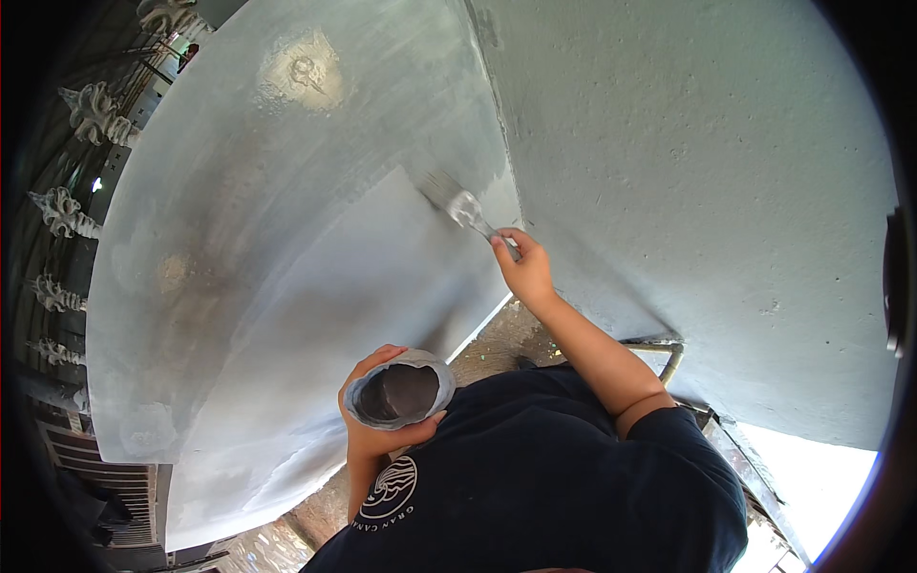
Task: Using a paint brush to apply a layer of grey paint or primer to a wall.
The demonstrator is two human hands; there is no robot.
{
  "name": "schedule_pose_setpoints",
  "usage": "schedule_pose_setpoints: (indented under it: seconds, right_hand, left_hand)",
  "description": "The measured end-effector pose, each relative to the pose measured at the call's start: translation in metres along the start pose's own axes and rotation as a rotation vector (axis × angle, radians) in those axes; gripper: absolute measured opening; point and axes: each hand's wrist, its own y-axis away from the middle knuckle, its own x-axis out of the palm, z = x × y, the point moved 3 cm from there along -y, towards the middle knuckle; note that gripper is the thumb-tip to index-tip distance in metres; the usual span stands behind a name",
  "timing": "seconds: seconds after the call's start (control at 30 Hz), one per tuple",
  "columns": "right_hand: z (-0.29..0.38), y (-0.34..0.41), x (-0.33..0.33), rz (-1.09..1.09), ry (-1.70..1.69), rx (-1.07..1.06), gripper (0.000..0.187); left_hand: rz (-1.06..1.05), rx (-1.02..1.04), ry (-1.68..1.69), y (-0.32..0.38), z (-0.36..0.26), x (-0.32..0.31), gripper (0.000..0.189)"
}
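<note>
My right hand [526, 266] grips the handle of a flat paintbrush [462, 205]. Its bristles point up and left and lie close to or on a wall panel [344, 258]; motion blur hides whether they touch. A grey, wet-looking coat [236, 165] covers the upper and left part of this panel, while its lower part is paler. Held near my chest, a cut-open container [448, 379] sits in my left hand [365, 437], fingers wrapped around its side. Inside is dark grey paint [412, 390], and the container's rim is ragged and smeared.
A second grey wall [688, 179] meets the panel at a corner on the right. Ornate finials [93, 114] line the panel's left edge. Low at the right wall is a pipe [672, 364]. Below lies a speckled floor [505, 333]. A metal grille [107, 494] stands lower left.
</note>
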Motion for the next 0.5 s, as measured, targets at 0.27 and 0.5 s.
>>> schedule_pose_setpoints:
  seconds: [0.27, 0.5]
  right_hand:
    - [-0.043, 0.020, -0.016, -0.111, 0.297, 0.044, 0.029]
    - [0.088, -0.004, -0.011, 0.010, -0.033, 0.035, 0.028]
  left_hand:
    - [0.005, 0.009, -0.078, 0.004, 0.003, -0.005, 0.087]
    - [0.004, -0.010, -0.047, 0.005, 0.002, -0.005, 0.088]
